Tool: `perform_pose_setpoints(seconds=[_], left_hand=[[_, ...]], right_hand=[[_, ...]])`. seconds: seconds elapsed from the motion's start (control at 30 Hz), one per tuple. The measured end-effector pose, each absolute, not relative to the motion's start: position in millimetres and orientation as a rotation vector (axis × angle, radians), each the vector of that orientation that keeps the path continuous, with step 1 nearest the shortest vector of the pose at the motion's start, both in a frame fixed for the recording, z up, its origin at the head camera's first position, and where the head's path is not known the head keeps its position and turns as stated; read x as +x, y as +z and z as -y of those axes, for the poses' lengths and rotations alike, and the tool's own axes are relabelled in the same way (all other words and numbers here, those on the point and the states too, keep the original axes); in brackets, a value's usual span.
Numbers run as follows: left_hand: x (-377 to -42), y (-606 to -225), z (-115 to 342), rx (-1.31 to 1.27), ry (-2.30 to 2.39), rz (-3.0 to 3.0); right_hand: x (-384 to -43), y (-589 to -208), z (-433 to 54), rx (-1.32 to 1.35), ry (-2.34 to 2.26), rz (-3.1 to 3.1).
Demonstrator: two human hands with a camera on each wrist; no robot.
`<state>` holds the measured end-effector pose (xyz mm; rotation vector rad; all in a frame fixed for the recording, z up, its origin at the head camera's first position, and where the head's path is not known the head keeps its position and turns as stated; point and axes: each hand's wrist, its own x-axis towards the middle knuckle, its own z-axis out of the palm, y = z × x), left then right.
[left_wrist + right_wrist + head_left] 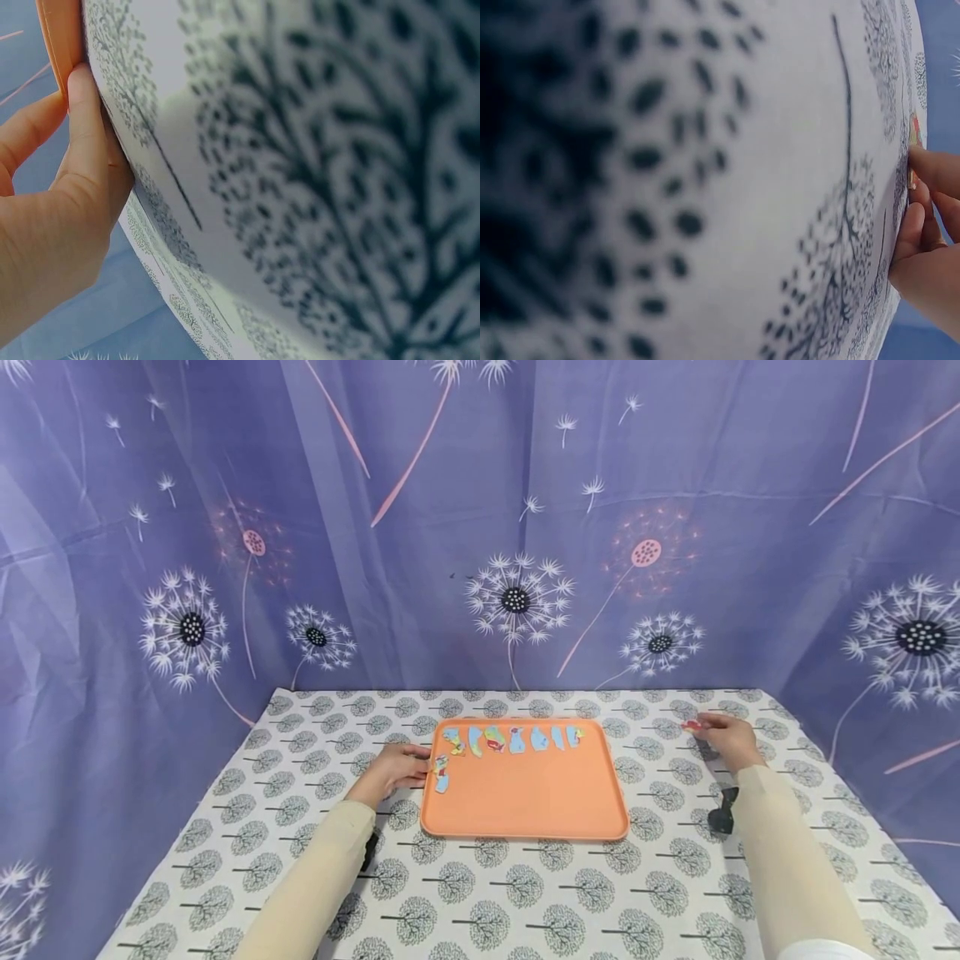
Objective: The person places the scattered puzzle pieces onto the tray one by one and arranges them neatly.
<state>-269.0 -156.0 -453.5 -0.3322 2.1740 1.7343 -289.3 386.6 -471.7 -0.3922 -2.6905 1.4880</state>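
Observation:
An orange tray [525,802] lies on the table, with several small puzzle pieces [517,741] in a row along its far side and a few more at its left edge. My left hand [395,770] is at the tray's left side; in the left wrist view, thumb and fingers pinch the rim of the tray [63,34]. Out to the right, well apart from the tray, my right hand [726,737] pinches a small red puzzle piece [691,726]. Most of that piece [914,129] is hidden behind the fingertips in the right wrist view.
A white cloth with tree prints [525,889] covers the table. Behind it and at both sides hangs a purple curtain [420,568] with dandelion prints. A black wrist device [722,814] shows beside the right forearm.

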Motion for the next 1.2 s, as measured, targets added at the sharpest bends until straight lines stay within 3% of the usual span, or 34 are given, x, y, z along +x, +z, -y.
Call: perform_pose_setpoints(seconds=[1.2], left_hand=[[-272,-455,159,-0.327,1.715,-2.167]], right_hand=[[-284,-456,-378,-0.467,1.804,2.366]])
